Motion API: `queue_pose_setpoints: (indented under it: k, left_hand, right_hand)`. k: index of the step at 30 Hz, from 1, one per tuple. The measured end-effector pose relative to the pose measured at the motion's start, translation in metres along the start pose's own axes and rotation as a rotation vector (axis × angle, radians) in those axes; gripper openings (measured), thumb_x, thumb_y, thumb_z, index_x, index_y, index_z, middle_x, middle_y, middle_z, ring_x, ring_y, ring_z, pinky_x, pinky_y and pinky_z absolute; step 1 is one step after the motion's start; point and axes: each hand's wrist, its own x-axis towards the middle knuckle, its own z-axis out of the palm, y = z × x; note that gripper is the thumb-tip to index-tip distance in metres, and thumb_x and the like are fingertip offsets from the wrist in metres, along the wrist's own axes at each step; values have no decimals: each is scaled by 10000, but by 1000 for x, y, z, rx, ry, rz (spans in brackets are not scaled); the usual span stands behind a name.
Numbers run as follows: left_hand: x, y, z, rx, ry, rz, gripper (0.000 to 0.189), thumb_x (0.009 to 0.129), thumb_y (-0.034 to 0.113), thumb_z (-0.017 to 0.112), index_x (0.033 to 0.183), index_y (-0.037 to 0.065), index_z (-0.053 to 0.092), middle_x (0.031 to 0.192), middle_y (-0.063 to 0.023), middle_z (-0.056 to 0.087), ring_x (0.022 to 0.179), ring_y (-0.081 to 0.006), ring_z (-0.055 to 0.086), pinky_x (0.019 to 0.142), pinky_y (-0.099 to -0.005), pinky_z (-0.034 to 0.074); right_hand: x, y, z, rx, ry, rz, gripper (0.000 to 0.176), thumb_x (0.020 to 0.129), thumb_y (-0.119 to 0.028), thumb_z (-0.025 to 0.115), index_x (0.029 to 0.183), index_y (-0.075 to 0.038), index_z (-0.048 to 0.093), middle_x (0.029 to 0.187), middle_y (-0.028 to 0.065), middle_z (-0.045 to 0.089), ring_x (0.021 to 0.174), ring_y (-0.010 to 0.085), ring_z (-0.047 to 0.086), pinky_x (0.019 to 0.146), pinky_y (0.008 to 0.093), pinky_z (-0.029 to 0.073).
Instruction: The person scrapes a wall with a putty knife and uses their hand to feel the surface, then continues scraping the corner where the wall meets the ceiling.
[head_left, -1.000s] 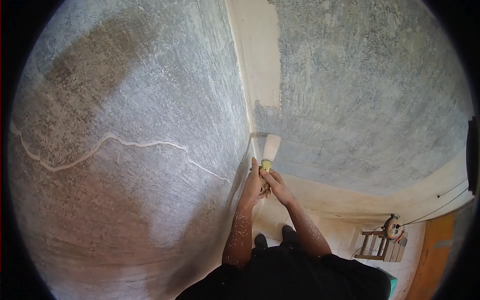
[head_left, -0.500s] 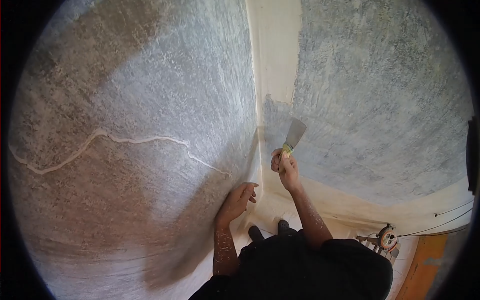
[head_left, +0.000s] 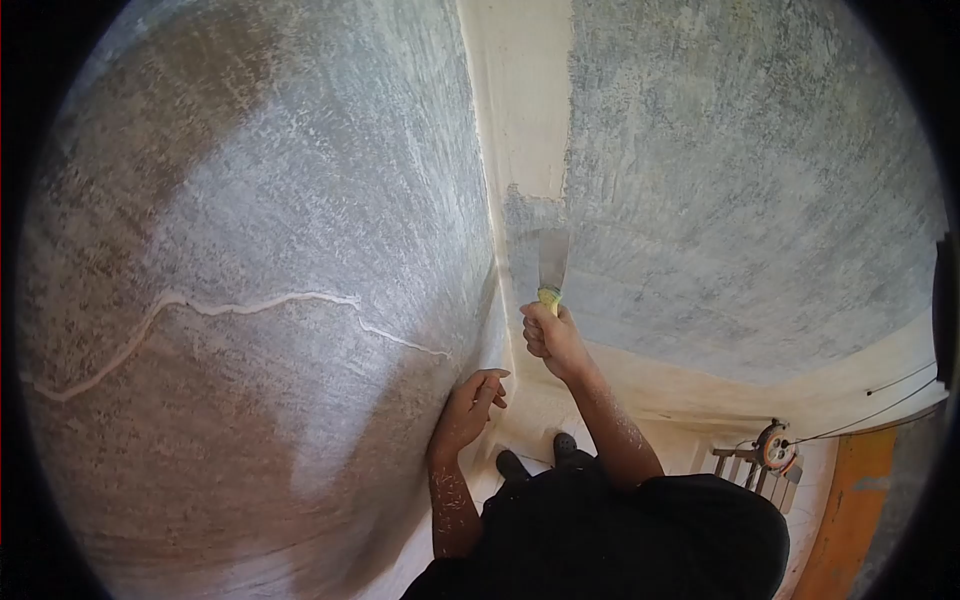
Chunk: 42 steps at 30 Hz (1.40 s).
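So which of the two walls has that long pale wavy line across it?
The left wall, beside the left hand. The right wall, where the right hand holds the scraper, shows only a cream strip by the corner.

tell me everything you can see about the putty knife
The putty knife has a flat grey metal blade that widens toward its tip and a yellow-green handle, mostly hidden in the right hand, which grips it in a fist. It points upward, the blade seemingly laid against the grey wall just right of the room corner, its tip at the lower edge of the cream-coloured strip.
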Motion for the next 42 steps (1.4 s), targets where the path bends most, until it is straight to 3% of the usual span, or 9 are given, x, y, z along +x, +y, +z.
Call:
queue_pose_setpoints:
  k: [6, 9, 13, 17, 21, 25, 29, 33, 42]
  left_hand:
    - [-1, 1, 2, 1, 3, -24, 345, 1038, 290, 435, 1211, 39, 597, 891, -27, 598, 811, -112, 604, 657, -254, 455]
    - [0, 0, 0, 13, -1, -10, 340, 1038, 283, 439, 1208, 35, 597, 892, -22, 601, 804, -108, 600, 654, -250, 455]
    - [-1, 3, 2, 28, 4, -16, 336, 1035, 277, 447, 1201, 27, 600, 880, -19, 608, 796, -104, 597, 653, -248, 455]
    - [4, -6, -4, 33, 3, 13, 334, 1035, 270, 449, 1185, 16, 606, 876, -23, 612, 790, -105, 599, 653, -250, 457]
    - [-1, -2, 4, 40, -2, 19, 330, 1034, 264, 453, 1181, 12, 607, 867, -23, 610, 782, -106, 598, 652, -253, 457]
    - [0, -4, 1, 27, 7, 38, 328, 1031, 262, 459, 1184, 14, 608, 858, -21, 606, 781, -104, 594, 657, -253, 456]
    - [0, -1, 4, 31, 17, -1, 334, 1032, 270, 460, 1194, 17, 604, 860, -18, 603, 788, -101, 589, 671, -250, 450]
    - [2, -1, 0, 31, 6, -13, 342, 1032, 283, 463, 1199, 20, 603, 866, -16, 602, 788, -100, 586, 678, -248, 446]
    - [4, -7, -1, 40, 17, 38, 341, 1034, 286, 460, 1193, 20, 602, 864, -12, 602, 792, -103, 583, 681, -254, 448]
  right_hand:
    - [-9, -65, 40, 61, -143, -31, 319, 895, -166, 583, 665, -178, 363, 528, -87, 303, 398, 44, 244, 366, 241, 177]
    - [-12, -30, 26, 78, 25, 106, 342, 893, -160, 579, 641, -180, 348, 516, -83, 293, 395, 47, 230, 362, 247, 171]
    - [-19, -66, 61, 166, -126, -7, 345, 890, -154, 579, 640, -185, 342, 517, -84, 283, 392, 52, 218, 365, 241, 161]
    - [-20, -27, 38, 122, 78, 114, 334, 899, -160, 578, 653, -176, 353, 511, -78, 279, 390, 52, 225, 363, 241, 172]
    - [-29, -49, 66, 247, -96, 136, 244, 905, -158, 584, 747, -168, 399, 523, -80, 295, 398, 49, 252, 360, 238, 182]
    - [-31, -45, 47, 121, 22, 145, 254, 903, -153, 593, 737, -163, 400, 516, -81, 285, 397, 45, 267, 360, 239, 180]
    - [-19, -97, 65, 29, -63, -162, 275, 903, -163, 599, 704, -172, 409, 521, -84, 319, 391, 44, 265, 362, 238, 173]
    - [-20, -44, 47, 46, 42, 69, 285, 909, -173, 586, 680, -158, 418, 529, -78, 332, 394, 45, 265, 364, 250, 183]
    - [-22, -41, 59, 111, 52, 63, 296, 896, -175, 604, 679, -153, 403, 517, -77, 316, 382, 51, 264, 351, 252, 196]
